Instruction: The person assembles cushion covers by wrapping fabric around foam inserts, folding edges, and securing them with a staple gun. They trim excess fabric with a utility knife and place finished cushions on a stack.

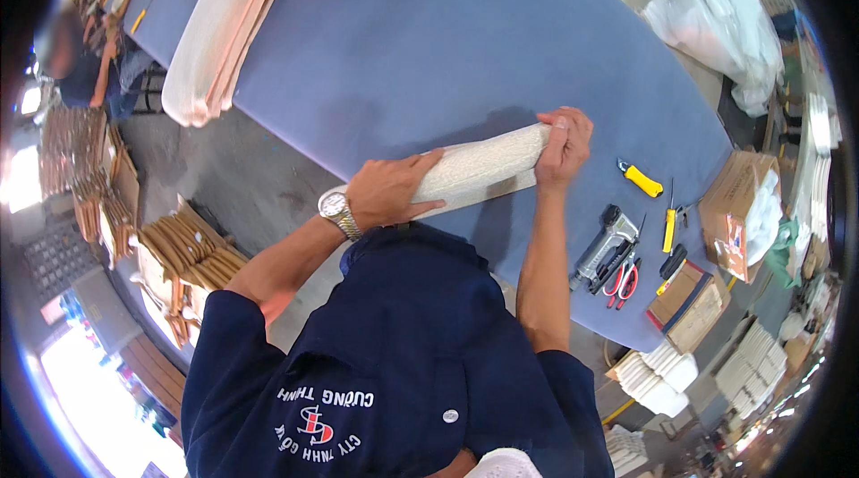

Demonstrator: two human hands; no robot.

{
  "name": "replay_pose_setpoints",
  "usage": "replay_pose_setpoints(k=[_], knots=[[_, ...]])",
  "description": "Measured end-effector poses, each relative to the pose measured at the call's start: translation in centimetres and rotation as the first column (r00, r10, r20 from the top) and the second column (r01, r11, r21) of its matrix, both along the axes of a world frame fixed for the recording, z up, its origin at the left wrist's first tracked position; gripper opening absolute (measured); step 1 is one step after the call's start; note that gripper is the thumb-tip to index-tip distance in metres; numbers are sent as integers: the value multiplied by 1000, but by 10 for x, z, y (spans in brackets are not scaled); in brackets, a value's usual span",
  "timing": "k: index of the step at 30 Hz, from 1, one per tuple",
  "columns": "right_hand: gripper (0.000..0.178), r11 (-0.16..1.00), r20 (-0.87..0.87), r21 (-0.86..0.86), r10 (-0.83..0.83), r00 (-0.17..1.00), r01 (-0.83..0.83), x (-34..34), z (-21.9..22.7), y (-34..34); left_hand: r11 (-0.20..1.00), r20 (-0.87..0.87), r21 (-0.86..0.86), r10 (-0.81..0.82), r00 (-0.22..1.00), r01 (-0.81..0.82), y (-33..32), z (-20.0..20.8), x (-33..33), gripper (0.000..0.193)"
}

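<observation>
**Cream padded strip in both hands at the near edge of the counter**

Left to right:

- Far left: a co-worker [82, 80] stands off the counter's far end. Nearer, a stack of tan pieces [192, 250] sits beside the counter.
- Counter, upper left: a pile of pale padded pieces [210, 44], cream with pinkish edges, overhangs the side. More of the same at the top edge of view.
- Left hand [385, 192], watch [335, 204] on wrist: fingers grasp the cream padded strip [488, 163] across its width near its left end, thumb on the near side, index on the far side. Can't tell how hard they press.
- The strip lies slantwise in front of the torso, right end farther out, over the near edge of the blue-grey counter [403, 44]. A narrow lighter band runs along its near side; can't tell if that's a second layer. Can't tell whether the underside touches the counter.
- Right hand [565, 147]: fingers clenched around the strip's right end.
- Right of that, all lying loose: stapler-type air tool [601, 250], red-handled pliers [624, 284], yellow cutter [642, 180], yellow screwdriver [669, 229].
- Far right: open cardboard box [725, 214] and plastic-wrapped bundle [711, 17].

Step in hand, my read: two-handed holding or shaping of the strip, no tool in use. Next move calls for even support at both ends; picking up any tool would need one hand freed first.
</observation>
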State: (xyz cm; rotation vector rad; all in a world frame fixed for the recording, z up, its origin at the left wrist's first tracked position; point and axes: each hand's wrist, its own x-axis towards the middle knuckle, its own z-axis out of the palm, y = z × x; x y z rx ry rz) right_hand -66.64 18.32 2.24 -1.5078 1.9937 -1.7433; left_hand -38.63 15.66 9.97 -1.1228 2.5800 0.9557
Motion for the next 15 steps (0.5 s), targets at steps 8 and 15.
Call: replay_pose_setpoints(k=[8,15], knots=[[35,987,130,-112,-102,986,116,9,-1,-5,998,-91,-42,-57,994,53,-14,-21,-78,74],[53,986,529,-13,-133,838,165,-32,-43,25,983,-91,129,-120,989,131,-10,10,-166,66]])
